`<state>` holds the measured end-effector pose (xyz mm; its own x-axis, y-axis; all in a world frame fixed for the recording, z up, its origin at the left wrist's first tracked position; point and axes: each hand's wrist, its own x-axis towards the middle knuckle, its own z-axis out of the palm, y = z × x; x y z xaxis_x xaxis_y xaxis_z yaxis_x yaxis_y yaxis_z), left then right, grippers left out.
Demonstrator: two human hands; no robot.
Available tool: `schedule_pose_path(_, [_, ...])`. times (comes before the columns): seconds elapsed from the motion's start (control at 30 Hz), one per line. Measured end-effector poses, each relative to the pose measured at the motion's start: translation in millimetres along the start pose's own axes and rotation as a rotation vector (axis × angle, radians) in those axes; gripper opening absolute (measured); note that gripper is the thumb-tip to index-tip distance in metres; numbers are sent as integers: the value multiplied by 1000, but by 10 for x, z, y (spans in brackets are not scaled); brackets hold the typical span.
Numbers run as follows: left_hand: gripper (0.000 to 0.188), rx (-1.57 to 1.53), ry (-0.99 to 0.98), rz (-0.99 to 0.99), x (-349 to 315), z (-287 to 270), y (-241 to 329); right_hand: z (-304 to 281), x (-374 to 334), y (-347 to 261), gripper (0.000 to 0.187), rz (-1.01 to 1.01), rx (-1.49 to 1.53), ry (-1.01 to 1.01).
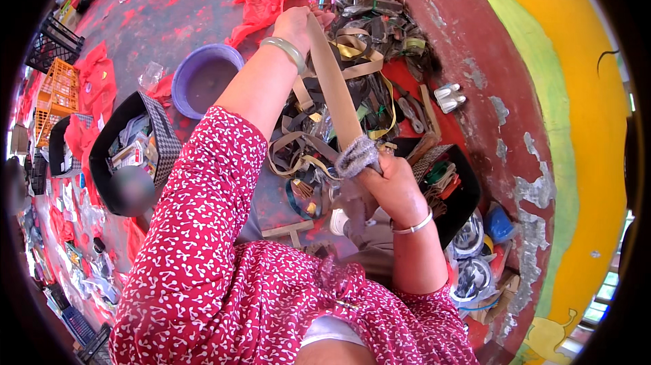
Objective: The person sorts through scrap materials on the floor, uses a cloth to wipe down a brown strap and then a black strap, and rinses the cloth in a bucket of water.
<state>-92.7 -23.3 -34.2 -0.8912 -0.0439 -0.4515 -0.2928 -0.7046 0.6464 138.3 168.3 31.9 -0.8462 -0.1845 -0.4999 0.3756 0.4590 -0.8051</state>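
A wide tan strap is stretched taut between my two hands, slanting from far left to near right. At its far end my left hand, with a green bangle at the wrist, is closed on the strap; some fingers are hidden. My right hand, wearing a silver bangle, is closed just below a grey fuzzy cloth wrapped around the strap's near part. Beneath my hands lies a tangle of belts and straps in tan, yellow and dark colours.
A purple basin stands left of my left arm. Farther left are a checked box of packages and an orange crate. Beside my right hand sits a black bin. A peeling red and yellow wall curves along the right.
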Motion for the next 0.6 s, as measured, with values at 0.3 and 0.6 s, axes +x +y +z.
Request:
schedule_pose_path(0.3, [72, 89, -442, -494, -309, 227, -431, -351, 407, 156, 25, -324, 1006, 123])
schedule_pose_path(0.6, [47, 97, -698, -519, -881, 430, -660, -406, 900, 119, 23, -176, 908, 60])
